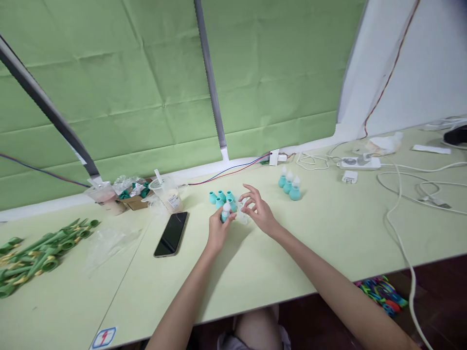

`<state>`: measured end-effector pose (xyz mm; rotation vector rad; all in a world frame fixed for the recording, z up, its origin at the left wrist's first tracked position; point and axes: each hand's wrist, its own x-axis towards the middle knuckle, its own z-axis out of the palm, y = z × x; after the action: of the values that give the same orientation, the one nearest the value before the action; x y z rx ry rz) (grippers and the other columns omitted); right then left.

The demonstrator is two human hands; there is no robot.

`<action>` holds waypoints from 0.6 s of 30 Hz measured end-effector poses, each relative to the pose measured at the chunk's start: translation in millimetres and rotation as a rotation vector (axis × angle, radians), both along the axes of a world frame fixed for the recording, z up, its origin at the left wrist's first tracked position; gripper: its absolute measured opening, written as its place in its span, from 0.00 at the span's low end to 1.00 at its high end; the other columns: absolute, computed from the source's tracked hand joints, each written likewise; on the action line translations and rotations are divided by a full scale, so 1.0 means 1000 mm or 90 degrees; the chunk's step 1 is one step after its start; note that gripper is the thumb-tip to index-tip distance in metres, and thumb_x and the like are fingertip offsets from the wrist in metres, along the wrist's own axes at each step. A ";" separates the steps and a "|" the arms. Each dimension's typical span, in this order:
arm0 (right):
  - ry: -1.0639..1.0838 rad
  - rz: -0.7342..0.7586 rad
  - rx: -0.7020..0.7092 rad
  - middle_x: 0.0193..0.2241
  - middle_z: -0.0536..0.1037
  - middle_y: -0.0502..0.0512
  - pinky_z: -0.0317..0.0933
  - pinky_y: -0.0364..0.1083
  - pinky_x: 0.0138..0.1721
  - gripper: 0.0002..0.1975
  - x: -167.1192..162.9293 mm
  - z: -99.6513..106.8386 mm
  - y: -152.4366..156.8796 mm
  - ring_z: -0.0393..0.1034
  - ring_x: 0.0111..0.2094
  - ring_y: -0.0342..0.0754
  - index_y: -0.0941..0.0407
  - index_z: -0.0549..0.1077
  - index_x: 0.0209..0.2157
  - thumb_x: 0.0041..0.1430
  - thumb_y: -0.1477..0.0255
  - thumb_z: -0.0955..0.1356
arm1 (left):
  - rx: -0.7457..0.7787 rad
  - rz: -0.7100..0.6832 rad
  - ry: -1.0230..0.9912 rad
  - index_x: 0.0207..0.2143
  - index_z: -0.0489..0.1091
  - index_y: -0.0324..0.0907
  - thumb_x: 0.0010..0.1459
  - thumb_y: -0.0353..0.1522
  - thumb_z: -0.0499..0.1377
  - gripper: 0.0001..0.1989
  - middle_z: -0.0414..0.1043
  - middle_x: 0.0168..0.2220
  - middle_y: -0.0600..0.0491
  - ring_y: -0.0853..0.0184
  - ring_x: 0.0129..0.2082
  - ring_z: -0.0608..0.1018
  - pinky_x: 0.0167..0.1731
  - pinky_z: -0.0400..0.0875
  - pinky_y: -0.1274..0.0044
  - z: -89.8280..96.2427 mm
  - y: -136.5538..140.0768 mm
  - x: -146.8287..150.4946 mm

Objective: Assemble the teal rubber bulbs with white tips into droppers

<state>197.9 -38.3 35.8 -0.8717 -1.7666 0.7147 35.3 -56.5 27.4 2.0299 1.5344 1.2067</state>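
Note:
My left hand [218,229] is closed around a small teal bottle with a white pointed cap [226,210], which stands upright in its grip. My right hand [260,210] hovers just to the right, fingers apart and curved, near several clear or white small pieces [242,214] on the table. Behind the left hand is a cluster of open teal bottles [220,197] without caps, partly covered by the held one. Farther right, a row of 3 teal bottles [288,186] carries white pointed tops.
A black phone [171,235] lies left of the hands. Behind it are a plastic cup [168,194], a cardboard box [137,199] and another cup [108,197]. Green stem-like plastic parts [47,253] pile up at far left. A power strip [359,163] and white cables [399,194] spread over the right side.

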 end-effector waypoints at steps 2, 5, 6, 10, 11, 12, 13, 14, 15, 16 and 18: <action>0.045 0.068 -0.028 0.52 0.66 0.57 0.65 0.43 0.35 0.34 -0.004 -0.004 0.000 0.65 0.48 0.49 0.50 0.55 0.58 0.50 0.64 0.69 | 0.028 -0.020 -0.079 0.37 0.67 0.38 0.60 0.46 0.38 0.26 0.71 0.36 0.48 0.65 0.38 0.72 0.39 0.65 0.75 0.002 -0.003 0.002; 0.086 0.203 -0.114 0.52 0.67 0.56 0.65 0.48 0.43 0.34 -0.017 -0.014 -0.002 0.61 0.53 0.52 0.51 0.61 0.56 0.46 0.65 0.71 | 0.087 -0.008 -0.100 0.46 0.65 0.41 0.61 0.47 0.33 0.29 0.66 0.48 0.45 0.64 0.51 0.65 0.50 0.61 0.70 -0.001 -0.005 0.007; 0.102 0.222 -0.144 0.49 0.70 0.56 0.65 0.50 0.45 0.32 -0.021 -0.017 -0.003 0.63 0.51 0.53 0.52 0.63 0.55 0.46 0.65 0.71 | 0.099 0.002 -0.088 0.48 0.64 0.43 0.60 0.47 0.32 0.29 0.63 0.51 0.45 0.63 0.54 0.62 0.53 0.58 0.69 -0.003 -0.005 0.008; 0.161 0.154 -0.201 0.38 0.77 0.56 0.66 0.53 0.43 0.28 -0.028 -0.022 0.001 0.71 0.40 0.54 0.57 0.73 0.45 0.37 0.65 0.74 | 0.130 -0.007 -0.008 0.55 0.56 0.46 0.58 0.51 0.32 0.32 0.52 0.58 0.46 0.62 0.61 0.50 0.58 0.46 0.64 -0.011 0.001 0.005; 0.185 0.127 -0.203 0.36 0.78 0.55 0.66 0.53 0.42 0.27 -0.027 -0.021 0.004 0.72 0.37 0.54 0.57 0.74 0.41 0.35 0.65 0.74 | 0.144 -0.016 0.014 0.57 0.53 0.46 0.57 0.52 0.32 0.33 0.49 0.60 0.45 0.61 0.62 0.48 0.58 0.45 0.64 -0.012 0.004 0.003; 0.215 0.103 -0.202 0.33 0.78 0.54 0.66 0.52 0.41 0.24 -0.024 -0.020 0.007 0.72 0.35 0.53 0.58 0.75 0.38 0.34 0.65 0.75 | 0.162 -0.020 0.033 0.59 0.49 0.45 0.56 0.54 0.32 0.35 0.46 0.61 0.44 0.60 0.62 0.46 0.58 0.43 0.63 -0.013 0.007 0.000; 0.249 0.084 -0.203 0.30 0.78 0.53 0.67 0.52 0.40 0.22 -0.019 -0.018 0.010 0.72 0.33 0.52 0.58 0.76 0.34 0.33 0.63 0.75 | 0.178 -0.014 0.048 0.60 0.46 0.44 0.55 0.55 0.32 0.37 0.43 0.62 0.44 0.59 0.63 0.45 0.58 0.42 0.62 -0.013 0.010 -0.004; 0.283 0.070 -0.207 0.27 0.77 0.52 0.67 0.52 0.39 0.20 -0.014 -0.016 0.013 0.72 0.32 0.51 0.58 0.75 0.31 0.33 0.62 0.74 | 0.191 -0.001 0.056 0.60 0.45 0.44 0.55 0.55 0.33 0.37 0.41 0.62 0.43 0.58 0.63 0.44 0.58 0.42 0.62 -0.013 0.012 -0.008; 0.311 0.064 -0.213 0.25 0.76 0.51 0.67 0.51 0.38 0.19 -0.008 -0.013 0.016 0.72 0.31 0.51 0.58 0.74 0.28 0.33 0.61 0.74 | 0.204 0.020 0.056 0.60 0.45 0.43 0.55 0.55 0.34 0.37 0.41 0.62 0.43 0.58 0.62 0.45 0.58 0.41 0.61 -0.012 0.015 -0.013; 0.331 0.067 -0.217 0.25 0.76 0.51 0.67 0.51 0.38 0.19 -0.002 -0.010 0.018 0.72 0.31 0.50 0.58 0.73 0.27 0.33 0.61 0.74 | 0.212 0.042 0.057 0.59 0.46 0.43 0.56 0.54 0.35 0.35 0.41 0.62 0.43 0.58 0.62 0.46 0.59 0.41 0.61 -0.012 0.017 -0.018; 0.357 0.086 -0.217 0.29 0.76 0.52 0.66 0.50 0.40 0.20 0.010 -0.006 0.021 0.72 0.34 0.50 0.57 0.72 0.31 0.35 0.61 0.74 | 0.224 0.103 0.057 0.58 0.49 0.43 0.57 0.51 0.38 0.32 0.44 0.61 0.44 0.58 0.61 0.48 0.58 0.41 0.62 -0.011 0.021 -0.028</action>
<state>208.1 -17.1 30.0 -0.6845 -1.2251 1.2404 7.3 -35.4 16.5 2.2366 1.6495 1.5622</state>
